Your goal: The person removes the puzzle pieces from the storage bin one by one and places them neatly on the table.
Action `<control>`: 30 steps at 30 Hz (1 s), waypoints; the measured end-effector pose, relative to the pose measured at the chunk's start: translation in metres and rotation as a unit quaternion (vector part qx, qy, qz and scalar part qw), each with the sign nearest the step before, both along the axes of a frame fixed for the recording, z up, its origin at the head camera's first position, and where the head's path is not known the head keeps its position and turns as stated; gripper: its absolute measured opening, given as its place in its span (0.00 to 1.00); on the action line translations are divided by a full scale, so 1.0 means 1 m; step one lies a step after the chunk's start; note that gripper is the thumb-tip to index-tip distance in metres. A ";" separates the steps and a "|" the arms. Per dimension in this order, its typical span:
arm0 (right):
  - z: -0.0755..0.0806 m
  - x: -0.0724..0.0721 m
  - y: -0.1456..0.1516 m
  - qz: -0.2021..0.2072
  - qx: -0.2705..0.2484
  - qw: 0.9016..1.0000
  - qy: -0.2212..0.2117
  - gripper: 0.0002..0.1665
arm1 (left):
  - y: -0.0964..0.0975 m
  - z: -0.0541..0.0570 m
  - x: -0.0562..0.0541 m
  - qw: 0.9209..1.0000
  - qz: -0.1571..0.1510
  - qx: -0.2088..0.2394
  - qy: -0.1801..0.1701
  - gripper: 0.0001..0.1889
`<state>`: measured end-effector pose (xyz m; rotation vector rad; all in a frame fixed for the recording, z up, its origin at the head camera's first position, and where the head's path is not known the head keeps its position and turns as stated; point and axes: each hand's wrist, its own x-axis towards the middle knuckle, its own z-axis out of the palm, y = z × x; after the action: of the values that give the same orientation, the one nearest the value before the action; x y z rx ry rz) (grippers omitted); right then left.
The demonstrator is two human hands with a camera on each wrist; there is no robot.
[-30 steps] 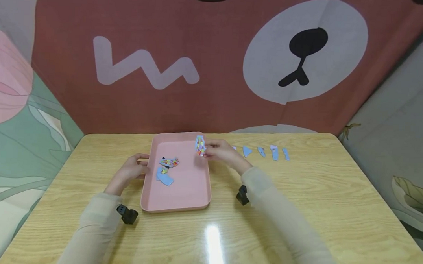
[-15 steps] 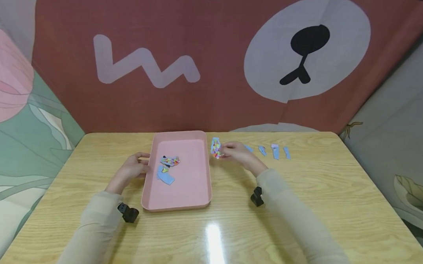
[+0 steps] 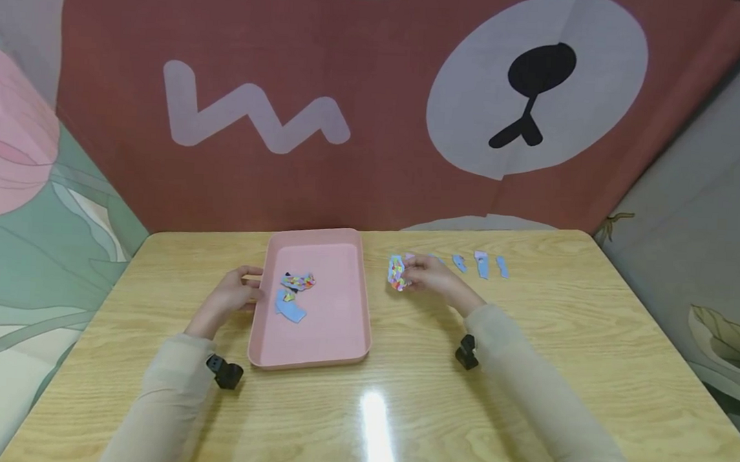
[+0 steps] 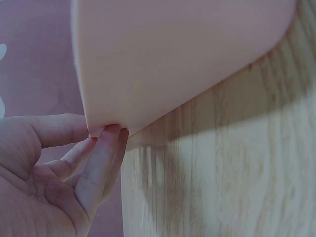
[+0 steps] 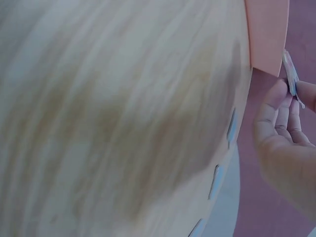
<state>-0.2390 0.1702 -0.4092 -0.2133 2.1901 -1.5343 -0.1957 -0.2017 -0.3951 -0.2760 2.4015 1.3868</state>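
At the tray's 9 o'clock side: left hand [image 3: 231,295], clamped on the pink tray [image 3: 335,326], thumb at the rim, fingertips against the outer wall. Black wrist block [image 3: 224,373] at the tray's 8 o'clock. Tray sits flat on the bench [image 3: 587,378]. Inside, off centre: blue piece [image 3: 290,311] at 8 o'clock, small yellow bit [image 3: 288,297] on its top end; speckled strip [image 3: 297,282] at 10 to 11, just above it. Off the tray's 2 o'clock: multicoloured card [image 3: 396,273], pinched by thumb and fingers of the right hand [image 3: 433,274], outside the tray and apart from it. Second black block [image 3: 466,353] at the hand's 5 o'clock. From the hand's 3 o'clock, along the far edge: curved blue bit [image 3: 459,264], purple-topped one [image 3: 482,265], narrow one [image 3: 502,267] last. More bits half-hidden behind the hand.
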 end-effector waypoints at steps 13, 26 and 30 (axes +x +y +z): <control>-0.011 0.004 0.015 0.016 0.014 0.999 -0.035 0.29 | 0.000 0.002 0.001 1.000 0.001 -0.002 -0.006 0.32; -0.014 0.007 0.024 0.023 0.013 0.999 -0.043 0.30 | -0.001 0.000 0.001 1.000 -0.003 -0.004 -0.006 0.31; -0.015 0.007 0.024 0.018 0.014 0.998 -0.051 0.30 | 0.000 0.000 0.000 1.000 -0.004 -0.002 -0.006 0.32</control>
<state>-0.2317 0.1947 -0.4242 -0.1608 2.1164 -1.4620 -0.1955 -0.2021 -0.3952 -0.2767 2.3932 1.3724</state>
